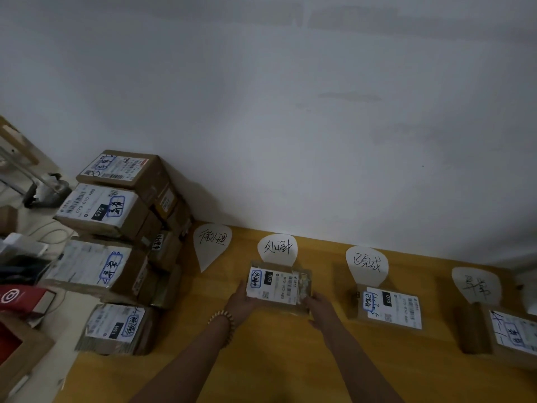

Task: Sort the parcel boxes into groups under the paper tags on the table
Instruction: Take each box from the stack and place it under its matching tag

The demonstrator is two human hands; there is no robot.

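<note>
From the head view, my left hand [242, 303] and right hand [319, 311] both hold the same parcel box [279, 285]. It sits on the surface [261, 362] directly on the near side of the second paper tag [277, 247], and its far edge touches the tag's tip. The fingers of my left hand lie along the box's left side and are closed onto that edge. The fingers of my right hand are curled round its near right corner. The light is dim, so I cannot make out the single fingertips.

The box is flat brown cardboard. A white printed label covers most of its top, with a black block, barcodes and a blue-outlined handwritten mark. Glossy tape catches the light at its right end.

A bead bracelet [222, 318] of small round pale beads circles my left wrist.

The tags are white paper cut in a teardrop shape and written on in black. The first tag [212, 245] is on the left, the third tag [366, 264] is to the right of my box, and the fourth tag [476, 286] is far right.

A labelled cardboard box [389, 308] lies just near of the third tag. Another box [505, 333] lies near of the fourth.

At the far left a stack of boxes [116, 222] stands against the white wall [290, 112]. The surface is smooth and yellow-orange.
</note>
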